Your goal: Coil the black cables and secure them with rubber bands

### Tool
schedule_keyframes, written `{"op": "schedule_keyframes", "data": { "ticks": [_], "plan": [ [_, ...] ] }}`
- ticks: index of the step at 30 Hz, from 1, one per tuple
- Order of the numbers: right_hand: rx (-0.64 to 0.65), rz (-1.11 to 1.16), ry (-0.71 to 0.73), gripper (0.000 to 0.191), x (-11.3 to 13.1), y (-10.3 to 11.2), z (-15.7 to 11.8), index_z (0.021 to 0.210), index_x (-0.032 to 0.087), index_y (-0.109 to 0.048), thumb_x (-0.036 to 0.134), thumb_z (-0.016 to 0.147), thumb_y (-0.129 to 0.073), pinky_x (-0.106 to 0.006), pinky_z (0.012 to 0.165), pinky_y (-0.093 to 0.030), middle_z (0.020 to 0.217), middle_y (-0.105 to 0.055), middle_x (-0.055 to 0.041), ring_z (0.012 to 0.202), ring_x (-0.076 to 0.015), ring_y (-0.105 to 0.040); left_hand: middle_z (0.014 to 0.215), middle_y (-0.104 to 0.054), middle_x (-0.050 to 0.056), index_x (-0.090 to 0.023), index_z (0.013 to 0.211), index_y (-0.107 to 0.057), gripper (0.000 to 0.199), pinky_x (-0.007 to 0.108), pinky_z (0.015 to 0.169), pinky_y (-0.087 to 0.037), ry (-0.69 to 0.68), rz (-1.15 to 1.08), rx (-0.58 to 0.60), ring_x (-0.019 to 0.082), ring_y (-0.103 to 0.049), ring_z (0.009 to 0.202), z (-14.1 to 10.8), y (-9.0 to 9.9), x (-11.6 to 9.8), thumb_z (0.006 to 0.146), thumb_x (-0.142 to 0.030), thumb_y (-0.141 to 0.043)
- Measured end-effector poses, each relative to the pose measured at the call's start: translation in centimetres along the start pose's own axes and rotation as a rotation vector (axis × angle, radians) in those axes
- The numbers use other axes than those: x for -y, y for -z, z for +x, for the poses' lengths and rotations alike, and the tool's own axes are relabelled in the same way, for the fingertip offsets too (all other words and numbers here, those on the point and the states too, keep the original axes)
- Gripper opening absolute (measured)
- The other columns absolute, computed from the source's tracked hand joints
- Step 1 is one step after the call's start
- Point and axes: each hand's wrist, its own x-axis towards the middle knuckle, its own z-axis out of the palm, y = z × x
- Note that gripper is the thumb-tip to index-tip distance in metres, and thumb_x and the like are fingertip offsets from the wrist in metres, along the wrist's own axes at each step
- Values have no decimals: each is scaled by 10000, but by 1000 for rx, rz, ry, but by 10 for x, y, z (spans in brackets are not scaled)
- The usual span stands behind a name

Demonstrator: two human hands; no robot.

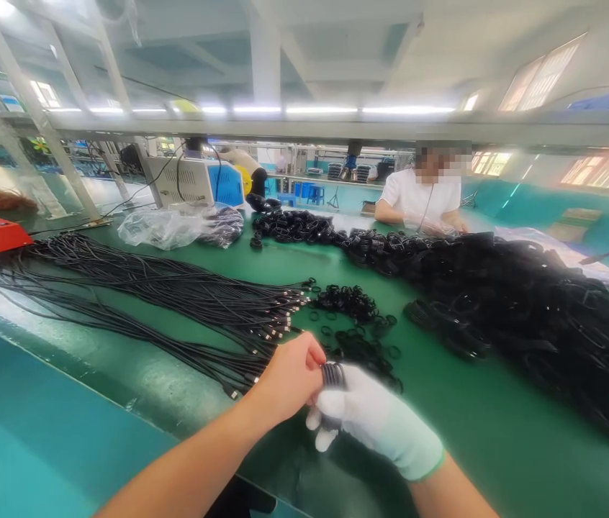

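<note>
Though near a bare table edge [158, 417], left fingers [312, 351] and right fingers [331, 404] tight around coil [333, 375].

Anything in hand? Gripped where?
A black coil: the gloved right hand grips it by its stacked loops; the left hand is at its edge, exact contact hidden.

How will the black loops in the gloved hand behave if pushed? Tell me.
The loops would probably flex rather than snap, being thin and tightly curved. They may spread apart, since they sit side by side with no tie visible. They seem unlikely to roll while the gloved hand grips them.
</note>
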Motion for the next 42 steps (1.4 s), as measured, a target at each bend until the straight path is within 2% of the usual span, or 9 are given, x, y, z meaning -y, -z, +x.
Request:
{"op": "schedule_keyframes", "data": {
  "ticks": [8,14,18,22,28,32,34,38,42],
  "plan": [
    [-38,19,-3,231,-7,3,3,843,92,-572,217,683,-681,-238,464,-509,741,-557,-36,603,-134,-582,555,-535,-61,-188,782,-502,150,177,400,-360,-12,76,32,85,-493,440,6,-1,4,649,-119,-514],
    [-94,194,-14,319,-11,14,-2,1006,129,-525,280,756,-652,-378,632,-538,849,-615,-83,782,-217,-633,724,-604,-17,-189,799,-567,127,212,512,-390,-149,183,-7,127,-542,615,10,35,6,721,-289,-566],
    [-128,272,1,280,-5,16,-2,986,143,-515,293,781,-634,-358,625,-525,845,-615,-78,785,-214,-631,708,-594,-20,-192,756,-573,114,235,569,-392,-168,251,-66,137,-517,639,3,48,1,766,-296,-528],
    [-162,293,27,257,-2,16,2,988,152,-518,295,800,-620,-364,643,-521,843,-611,-69,756,-192,-619,752,-590,-33,-212,786,-583,65,242,627,-392,-254,263,29,139,-515,705,-14,30,-3,727,-235,-592],
    [-124,278,164,171,-11,15,7,828,115,-563,277,803,-608,-211,494,-436,726,-539,-29,665,-124,-526,759,-604,-19,-194,662,-601,84,313,758,-339,-422,511,-53,173,-488,815,-27,-7,2,675,-185,-684],
    [-113,224,133,205,-13,13,3,825,109,-563,297,776,-629,-211,482,-439,720,-549,-35,649,-127,-534,774,-608,-15,-195,702,-619,63,290,722,-365,-399,458,44,163,-507,777,-20,3,4,685,-225,-672],
    [-157,205,75,255,-11,15,0,900,126,-550,306,752,-652,-244,496,-482,759,-578,-42,652,-139,-559,784,-610,-12,-194,785,-615,84,252,654,-393,-326,335,94,147,-527,724,-11,20,4,734,-261,-609],
    [-374,128,90,359,-1,22,-2,961,143,-513,304,701,-700,-230,407,-458,762,-590,-40,589,-131,-546,786,-621,-2,-197,833,-582,135,238,653,-403,-251,427,-117,147,-554,726,16,46,7,821,-275,-473],
    [-588,109,165,429,8,28,-2,960,147,-502,303,644,-748,-205,388,-425,734,-578,-22,556,-104,-512,765,-613,0,-218,742,-602,67,268,697,-373,-236,586,-95,174,-550,755,44,35,23,741,-183,-544]
  ]
}}
